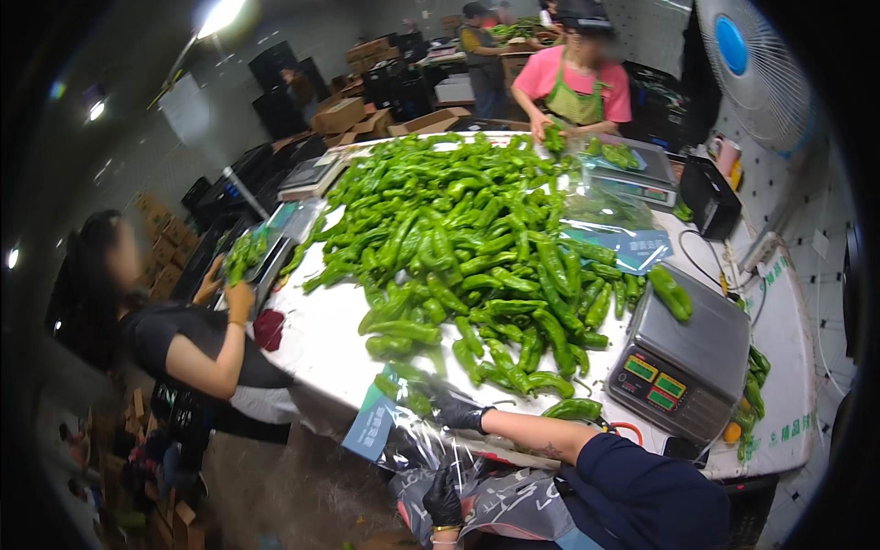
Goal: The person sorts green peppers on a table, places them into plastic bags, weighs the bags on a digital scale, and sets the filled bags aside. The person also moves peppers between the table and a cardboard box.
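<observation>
My right hand, in a black glove, is at the near edge of the white table, against green peppers in the mouth of a clear plastic bag with a blue printed part. My left hand, also gloved in black, is lower down at the bag's other side, near my grey apron; its fingers seem closed on the film. A large heap of long green peppers covers the middle of the table. One pair of peppers lies on a digital scale to the right.
Across the table a person in a pink shirt handles peppers beside another scale. At the left a person in a dark shirt holds peppers over a scale. A fan stands at upper right; cardboard boxes lie behind.
</observation>
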Demonstrator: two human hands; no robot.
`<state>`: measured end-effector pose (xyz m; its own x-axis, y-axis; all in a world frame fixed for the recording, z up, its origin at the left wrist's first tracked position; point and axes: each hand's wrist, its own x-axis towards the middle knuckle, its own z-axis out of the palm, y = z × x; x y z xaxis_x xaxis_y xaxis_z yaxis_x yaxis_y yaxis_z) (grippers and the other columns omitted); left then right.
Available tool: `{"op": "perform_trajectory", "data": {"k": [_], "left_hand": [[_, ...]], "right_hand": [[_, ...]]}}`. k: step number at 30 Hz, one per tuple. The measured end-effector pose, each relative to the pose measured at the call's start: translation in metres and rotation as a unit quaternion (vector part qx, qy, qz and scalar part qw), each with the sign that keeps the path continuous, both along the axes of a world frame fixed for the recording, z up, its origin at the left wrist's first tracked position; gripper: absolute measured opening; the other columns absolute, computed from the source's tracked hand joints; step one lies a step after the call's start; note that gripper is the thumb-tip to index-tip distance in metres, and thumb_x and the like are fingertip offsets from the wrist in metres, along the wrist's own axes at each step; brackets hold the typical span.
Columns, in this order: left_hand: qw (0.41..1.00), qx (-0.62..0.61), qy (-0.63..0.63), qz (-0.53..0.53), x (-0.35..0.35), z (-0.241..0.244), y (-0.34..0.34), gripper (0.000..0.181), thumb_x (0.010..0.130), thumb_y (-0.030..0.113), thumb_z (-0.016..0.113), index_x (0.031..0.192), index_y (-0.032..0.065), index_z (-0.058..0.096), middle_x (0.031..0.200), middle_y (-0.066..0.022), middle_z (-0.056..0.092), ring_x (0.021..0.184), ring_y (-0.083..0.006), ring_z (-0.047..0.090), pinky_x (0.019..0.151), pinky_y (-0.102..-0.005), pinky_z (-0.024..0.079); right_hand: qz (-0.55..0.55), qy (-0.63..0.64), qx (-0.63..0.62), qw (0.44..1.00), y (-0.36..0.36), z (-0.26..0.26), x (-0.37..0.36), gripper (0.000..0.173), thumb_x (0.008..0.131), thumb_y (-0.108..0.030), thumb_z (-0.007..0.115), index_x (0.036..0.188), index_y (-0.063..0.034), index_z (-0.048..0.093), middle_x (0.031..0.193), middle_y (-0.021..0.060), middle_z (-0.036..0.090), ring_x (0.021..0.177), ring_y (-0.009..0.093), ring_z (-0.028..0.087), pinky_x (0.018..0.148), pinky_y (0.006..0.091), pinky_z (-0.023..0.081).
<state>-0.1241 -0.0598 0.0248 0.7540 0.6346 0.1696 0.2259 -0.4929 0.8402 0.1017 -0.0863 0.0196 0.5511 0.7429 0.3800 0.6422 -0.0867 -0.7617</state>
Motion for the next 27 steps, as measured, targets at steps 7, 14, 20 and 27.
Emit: {"op": "perform_trajectory", "data": {"k": [7, 14, 20, 27], "left_hand": [[0.999, -0.011, -0.043, -0.026, 0.012, 0.014, 0.000, 0.025, 0.083, 0.003, 0.057, 0.107, -0.0008, 0.061, 0.100, -0.0150, 0.065, 0.086, -0.0225, 0.065, 0.072, -0.0307, 0.049], [0.997, -0.020, -0.035, -0.061, 0.024, 0.020, 0.002, 0.027, 0.083, 0.004, 0.057, 0.109, 0.0002, 0.060, 0.103, -0.0143, 0.064, 0.086, -0.0214, 0.065, 0.071, -0.0298, 0.049], [0.994, -0.028, -0.047, -0.090, 0.031, 0.025, 0.005, 0.028, 0.084, 0.004, 0.056, 0.112, 0.0010, 0.060, 0.106, -0.0136, 0.063, 0.086, -0.0205, 0.065, 0.070, -0.0291, 0.049], [0.989, -0.026, -0.058, -0.137, 0.024, 0.028, -0.003, 0.031, 0.084, 0.004, 0.056, 0.114, 0.0019, 0.059, 0.110, -0.0129, 0.062, 0.085, -0.0195, 0.065, 0.069, -0.0282, 0.049]], "right_hand": [[0.083, 0.101, -0.124, 0.984, -0.080, 0.026, -0.028, 0.050, 0.085, -0.035, 0.056, 0.121, -0.0014, 0.050, 0.130, 0.0198, 0.045, 0.118, 0.034, 0.045, 0.099, 0.0391, 0.037], [-0.214, 0.072, 0.014, 0.974, -0.177, 0.054, 0.006, 0.018, 0.085, -0.020, 0.057, 0.095, -0.0051, 0.060, 0.091, 0.0134, 0.063, 0.078, 0.027, 0.062, 0.070, 0.0371, 0.050], [-0.620, -0.192, 0.085, 0.756, -0.304, 0.081, 0.138, 0.030, 0.077, -0.008, 0.061, 0.107, -0.0035, 0.058, 0.100, 0.0163, 0.062, 0.089, 0.029, 0.061, 0.076, 0.0352, 0.048], [-0.671, -0.135, -0.382, 0.621, -0.384, 0.077, 0.201, 0.043, 0.064, -0.032, 0.068, 0.098, -0.0064, 0.062, 0.095, 0.0172, 0.063, 0.095, 0.032, 0.058, 0.084, 0.0489, 0.042]]}}
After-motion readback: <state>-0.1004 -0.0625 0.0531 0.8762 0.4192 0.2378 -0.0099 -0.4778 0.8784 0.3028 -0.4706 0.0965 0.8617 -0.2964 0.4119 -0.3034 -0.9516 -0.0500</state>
